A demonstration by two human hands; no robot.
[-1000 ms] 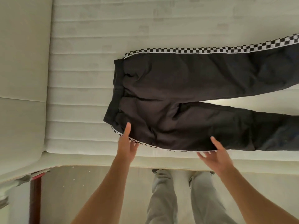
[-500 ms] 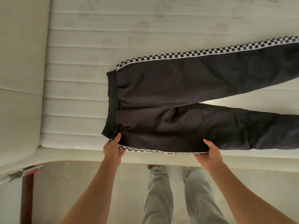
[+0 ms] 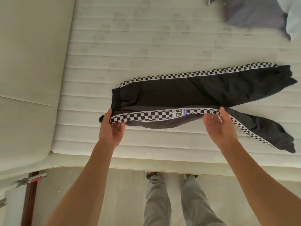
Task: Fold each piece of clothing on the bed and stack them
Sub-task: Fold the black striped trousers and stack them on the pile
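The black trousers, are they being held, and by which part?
Yes. Both hands hold the black trousers by the near checkered side seam: left hand at the waistband, right hand along the leg.

There is one pair of black pants [image 3: 187,93] on one white bed [image 3: 146,46]. The pants have two checkered stripes, one on each side, and one small label [image 3: 178,113]. Two hands hold the pants: one left hand [image 3: 111,128] and one right hand [image 3: 219,126]. Two more pieces of clothing lie in the far corner, one gray [image 3: 254,12] and one pale blue [image 3: 294,18].
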